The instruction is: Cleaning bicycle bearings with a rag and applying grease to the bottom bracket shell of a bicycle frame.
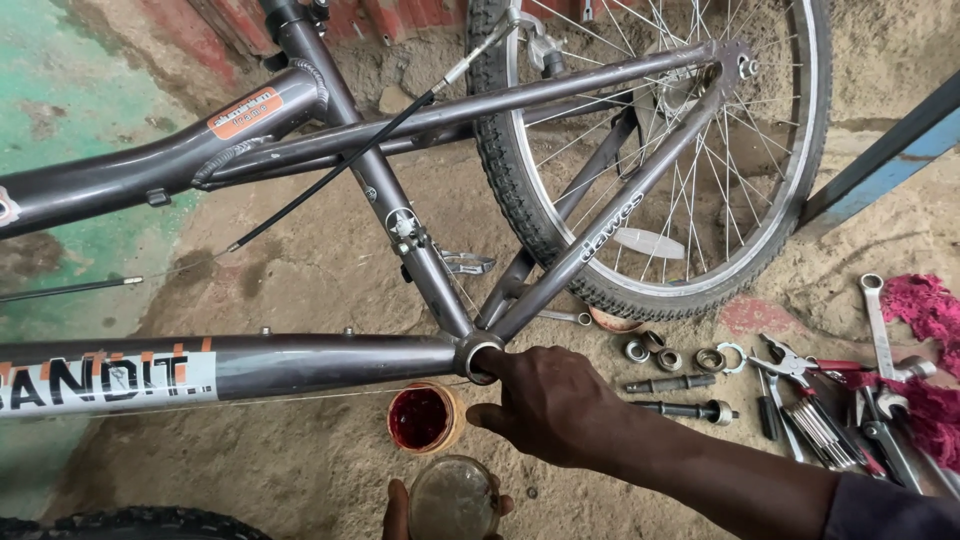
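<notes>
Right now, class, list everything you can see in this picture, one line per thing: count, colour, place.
bicycle frame: one, dark grey, laid across the middle.
rear wheel: one, black tyre and silver spokes, top right.
loose cable: one, black, hanging across the frame.
open tub: one, red grease inside, on the ground below the frame.
rings and nuts: several, silver, on the ground at right.
axle bolts: two, dark, beside the rings.
spanners and pliers: several, silver, far right.
rag: one, pink, far right.
right hand: one, fingers at the frame's bottom shell.
left hand: one, grip on a round lid, bottom edge.
</notes>
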